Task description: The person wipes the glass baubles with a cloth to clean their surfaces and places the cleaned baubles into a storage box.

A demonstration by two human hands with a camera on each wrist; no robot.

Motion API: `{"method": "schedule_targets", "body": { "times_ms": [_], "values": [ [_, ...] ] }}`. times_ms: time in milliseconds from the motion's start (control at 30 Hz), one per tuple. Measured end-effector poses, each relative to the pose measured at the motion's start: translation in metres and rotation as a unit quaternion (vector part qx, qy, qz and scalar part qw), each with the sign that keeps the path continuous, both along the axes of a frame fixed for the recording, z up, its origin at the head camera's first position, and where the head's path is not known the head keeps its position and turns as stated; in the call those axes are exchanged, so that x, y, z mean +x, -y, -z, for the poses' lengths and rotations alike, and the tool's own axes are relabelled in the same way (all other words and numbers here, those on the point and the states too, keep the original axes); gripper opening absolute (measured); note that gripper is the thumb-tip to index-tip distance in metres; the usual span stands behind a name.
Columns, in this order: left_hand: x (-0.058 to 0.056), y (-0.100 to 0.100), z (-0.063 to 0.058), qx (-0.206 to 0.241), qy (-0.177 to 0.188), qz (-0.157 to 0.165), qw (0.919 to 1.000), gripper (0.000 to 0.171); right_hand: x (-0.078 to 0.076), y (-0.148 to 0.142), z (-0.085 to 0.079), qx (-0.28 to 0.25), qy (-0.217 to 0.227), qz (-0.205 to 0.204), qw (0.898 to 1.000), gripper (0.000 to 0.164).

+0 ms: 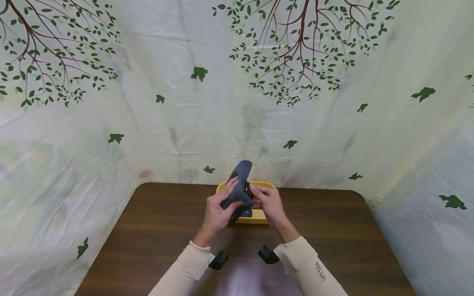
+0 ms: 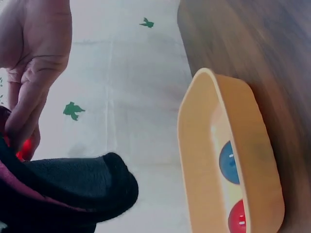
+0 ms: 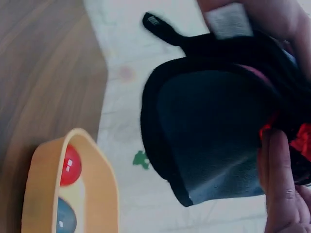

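Observation:
My left hand grips a dark blue-grey padded cloth piece with black edging, tilted over the yellow bin. A narrow black strap sticks out from it, and a white label shows near the hand in the right wrist view. With thumb and fingers my right hand pinches a glossy dark red thing against the cloth. Fingers and fabric hide most of that red thing, so I cannot tell its kind. Inside the bin lie a blue ball and a red ball.
The bin stands near the far edge of a brown wooden table. Behind the table hangs a pale curtain printed with branches and green leaves. Black wrist devices sit by both cream sleeves.

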State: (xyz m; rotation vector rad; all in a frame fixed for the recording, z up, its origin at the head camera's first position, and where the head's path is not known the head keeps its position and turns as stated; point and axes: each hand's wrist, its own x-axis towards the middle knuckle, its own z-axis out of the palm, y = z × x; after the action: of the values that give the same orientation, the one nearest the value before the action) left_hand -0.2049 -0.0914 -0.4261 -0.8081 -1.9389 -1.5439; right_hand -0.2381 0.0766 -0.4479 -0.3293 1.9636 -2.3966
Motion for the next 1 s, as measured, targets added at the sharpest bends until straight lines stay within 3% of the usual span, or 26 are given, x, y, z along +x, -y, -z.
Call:
{"method": "schedule_targets", "body": {
  "times_ms": [133, 333, 467, 600, 700, 800, 1000],
  "values": [
    [-0.001, 0.002, 0.001, 0.008, 0.024, 0.016, 0.9996, 0.049, -0.001, -0.001, -0.001, -0.023, 0.020, -0.023, 0.999, 0.036],
    [-0.013, 0.001, 0.022, 0.085, 0.135, 0.014, 0.9871, 0.051, 0.004, 0.003, 0.004, -0.035, -0.048, 0.005, 0.998, 0.039],
    [-0.014, -0.003, 0.024, 0.167, 0.223, 0.004, 0.9605, 0.047, 0.006, 0.007, 0.006, -0.042, -0.116, 0.019, 0.992, 0.047],
    [-0.011, -0.006, 0.018, 0.232, 0.290, 0.005, 0.9287, 0.038, 0.005, 0.007, 0.011, -0.050, -0.206, 0.005, 0.977, 0.052],
    [-0.011, -0.007, 0.014, 0.240, 0.312, 0.012, 0.9192, 0.036, 0.004, 0.006, 0.016, -0.057, -0.255, -0.004, 0.965, 0.056],
    [-0.010, -0.007, 0.013, 0.232, 0.311, 0.021, 0.9214, 0.038, 0.004, 0.007, 0.018, -0.055, -0.255, 0.011, 0.965, 0.056],
    [-0.008, -0.006, 0.017, 0.159, 0.247, 0.017, 0.9556, 0.045, 0.007, 0.010, 0.012, -0.026, -0.159, 0.069, 0.985, 0.046]
  ]
}}
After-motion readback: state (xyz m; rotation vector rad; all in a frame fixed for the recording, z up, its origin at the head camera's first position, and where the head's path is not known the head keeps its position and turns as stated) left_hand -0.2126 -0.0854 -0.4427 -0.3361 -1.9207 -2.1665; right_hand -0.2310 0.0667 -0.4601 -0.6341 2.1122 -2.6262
